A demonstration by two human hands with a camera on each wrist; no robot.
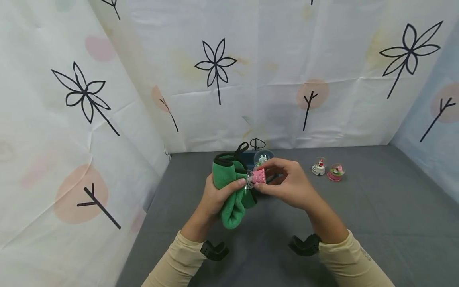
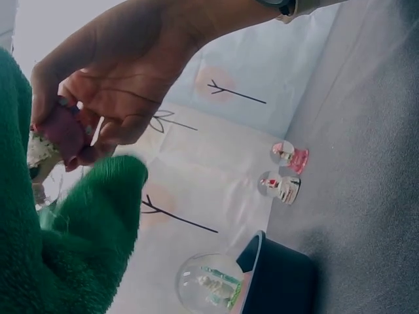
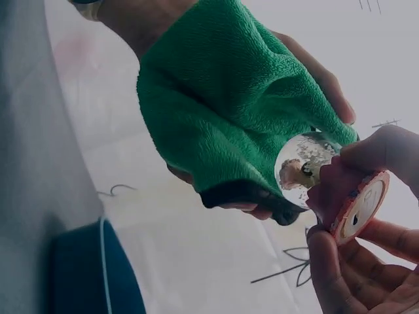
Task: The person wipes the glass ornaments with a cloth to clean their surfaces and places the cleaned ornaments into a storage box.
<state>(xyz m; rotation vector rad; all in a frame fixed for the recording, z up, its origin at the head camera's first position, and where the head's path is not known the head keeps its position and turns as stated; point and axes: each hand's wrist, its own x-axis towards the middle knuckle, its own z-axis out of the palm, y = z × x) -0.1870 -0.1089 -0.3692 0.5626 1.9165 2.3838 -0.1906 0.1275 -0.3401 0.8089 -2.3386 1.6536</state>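
"Where's the held snow globe (image 1: 256,177)?"

"Between the right hand (image 1: 292,183), pinching its pink base (image 3: 340,201), and the left hand (image 1: 215,197), gripping green cloth (image 1: 226,173) against its glass, short of the table's (image 1: 358,207) far edge."

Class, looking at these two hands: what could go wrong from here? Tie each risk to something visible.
The right hand holds the small globe by its pink base above the table; a slip might crack it. The green cloth in the left hand hangs in loose folds, which could hamper a firm grip. The large globe sticks out of the blue box near the hands, so it might get knocked.
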